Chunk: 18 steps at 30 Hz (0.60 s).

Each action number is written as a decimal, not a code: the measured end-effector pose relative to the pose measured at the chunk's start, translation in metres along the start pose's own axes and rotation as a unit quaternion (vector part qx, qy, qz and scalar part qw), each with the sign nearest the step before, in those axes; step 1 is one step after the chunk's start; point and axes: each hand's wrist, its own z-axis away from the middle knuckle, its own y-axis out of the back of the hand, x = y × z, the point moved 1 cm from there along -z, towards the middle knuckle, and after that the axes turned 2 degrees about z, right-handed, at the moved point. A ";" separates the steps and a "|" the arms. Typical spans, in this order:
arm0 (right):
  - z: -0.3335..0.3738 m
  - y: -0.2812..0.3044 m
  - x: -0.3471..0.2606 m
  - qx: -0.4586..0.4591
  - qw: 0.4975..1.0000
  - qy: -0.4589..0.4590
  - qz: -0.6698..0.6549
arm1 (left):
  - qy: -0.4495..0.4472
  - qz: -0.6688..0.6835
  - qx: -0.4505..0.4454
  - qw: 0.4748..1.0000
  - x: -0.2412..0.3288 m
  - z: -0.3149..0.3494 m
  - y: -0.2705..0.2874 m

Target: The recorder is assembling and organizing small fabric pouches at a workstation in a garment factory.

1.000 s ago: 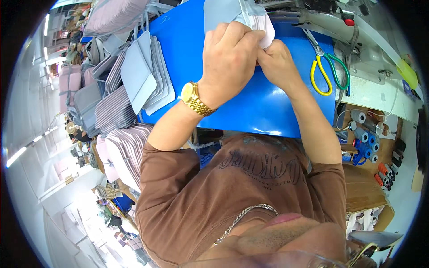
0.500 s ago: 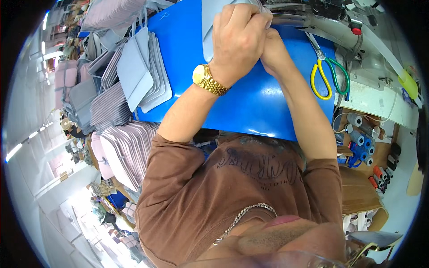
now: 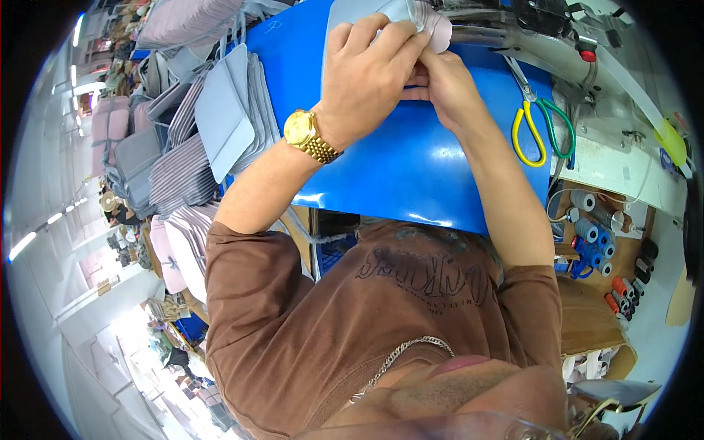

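Near the top of the blue work surface (image 3: 411,176), both hands are on a pale grey-blue fabric piece (image 3: 392,9) with a lighter, pinkish layered edge at its right. My left hand (image 3: 364,81), with a gold watch on its wrist, bends its fingers over the piece from the left. Its fingertips meet those of my right hand (image 3: 451,88) at the layered edge. The right thumb and curled fingers grip that edge from below and the right; part of the grip is hidden behind the left fingers.
Scissors (image 3: 529,94) with yellow and green handles lie at the right, beside a sewing machine (image 3: 543,22). Stacked grey panels (image 3: 224,114) sit at the surface's left edge. Thread spools (image 3: 587,227) stand lower right, beyond the white table edge.
My left hand has shifted left and slightly down, its forearm swinging outward. Both hands have spread a little apart, uncovering the pinkish layered edge and the right fingers.
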 end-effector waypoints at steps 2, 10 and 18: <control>-0.004 -0.003 0.002 0.023 0.999 -0.015 0.017 | 0.085 0.093 -0.003 0.992 0.004 -0.003 -0.005; -0.008 -0.008 0.014 0.035 0.994 0.083 -0.069 | 0.155 0.109 0.028 0.981 0.011 0.004 -0.024; -0.011 0.000 0.020 -0.024 0.996 0.075 -0.047 | 0.100 0.049 0.074 0.991 0.003 0.003 -0.020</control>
